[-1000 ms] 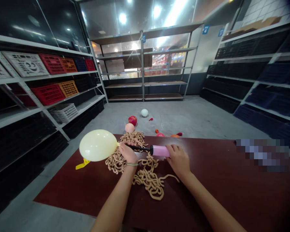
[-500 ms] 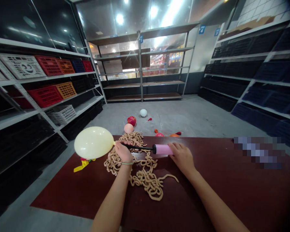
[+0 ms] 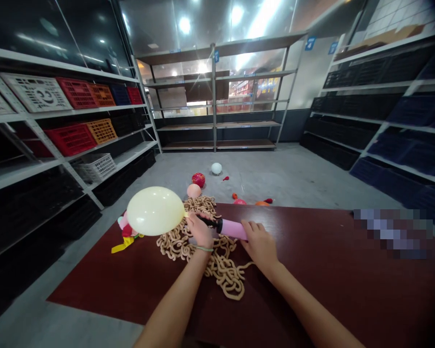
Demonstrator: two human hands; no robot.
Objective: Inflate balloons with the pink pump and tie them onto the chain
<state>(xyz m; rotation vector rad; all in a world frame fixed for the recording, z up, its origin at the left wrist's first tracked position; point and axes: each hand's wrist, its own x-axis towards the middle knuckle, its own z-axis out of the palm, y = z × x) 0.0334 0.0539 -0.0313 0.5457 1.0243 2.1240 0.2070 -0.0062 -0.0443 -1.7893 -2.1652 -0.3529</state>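
Note:
A pale yellow balloon [image 3: 155, 211], blown up large, sits on the nozzle end of a pink and black hand pump [image 3: 232, 228]. My left hand [image 3: 201, 232] is closed around the balloon's neck and the pump's black end; the fingers partly hide the join. Wrapped round the pink barrel is my right hand [image 3: 260, 245]. Only a short stretch of black shows between my left hand and the barrel. Beneath both hands a long beige rope [image 3: 224, 275] lies in loose coils on the dark red table [image 3: 101, 285].
Uninflated balloons, one of them yellow [image 3: 122, 245], lie at the table's left. On the floor beyond are a white balloon [image 3: 216, 168], a red balloon [image 3: 198, 180] and a peach balloon [image 3: 194, 191]. Shelves with crates [image 3: 76, 92] line the left side. A blurred patch covers the table's right.
My hands have come closer together, and the pump's black rod has slid into the barrel. The balloon and my left hand have shifted right, my right hand left.

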